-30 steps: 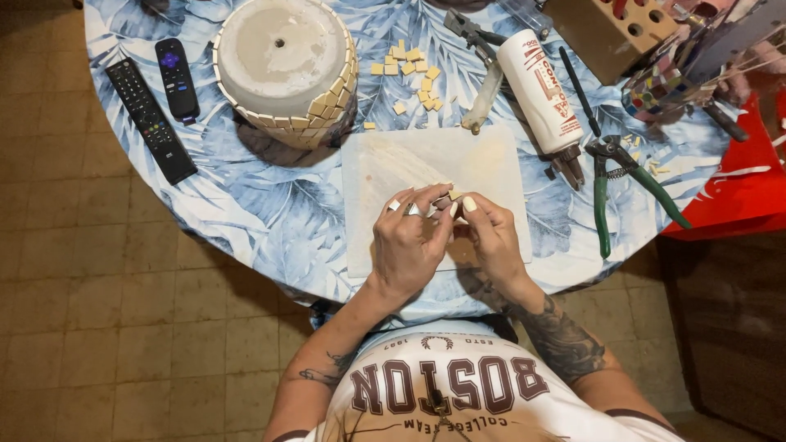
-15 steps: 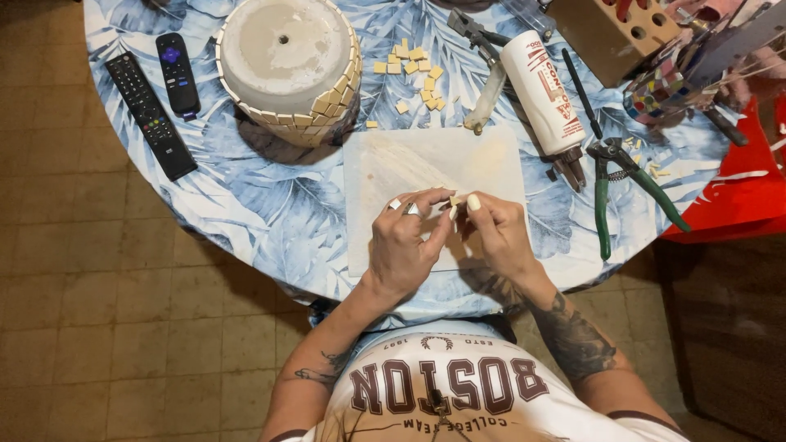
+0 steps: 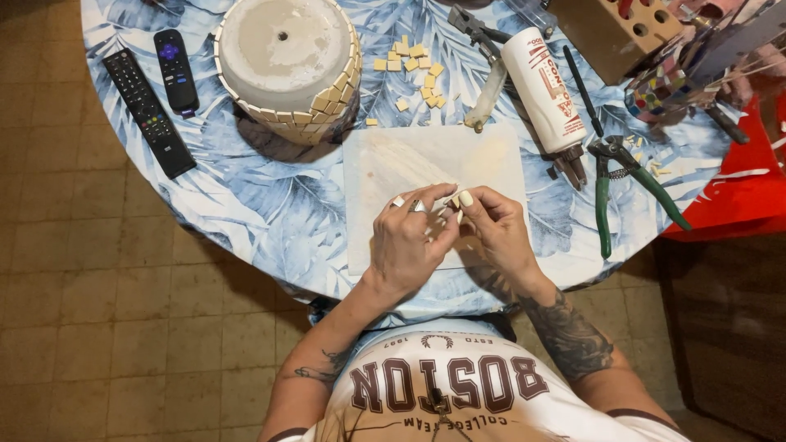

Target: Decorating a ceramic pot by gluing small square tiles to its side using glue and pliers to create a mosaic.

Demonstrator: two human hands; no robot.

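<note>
Pinching a small pale tile piece [image 3: 455,201] between fingers of both hands, over the white board [image 3: 385,164].

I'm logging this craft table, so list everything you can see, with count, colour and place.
pot: one, pale, upside down, tiles round its rim, table's far left
remotes: two, black, left edge
loose tiles: a scatter, yellowish, beyond the board
board: one, whitish, table centre
glue tube: one, white and red, right of board
nippers: one, green handles, right
table: one, blue leaf cloth
left hand, right hand: together over the board, pinching something small
</note>
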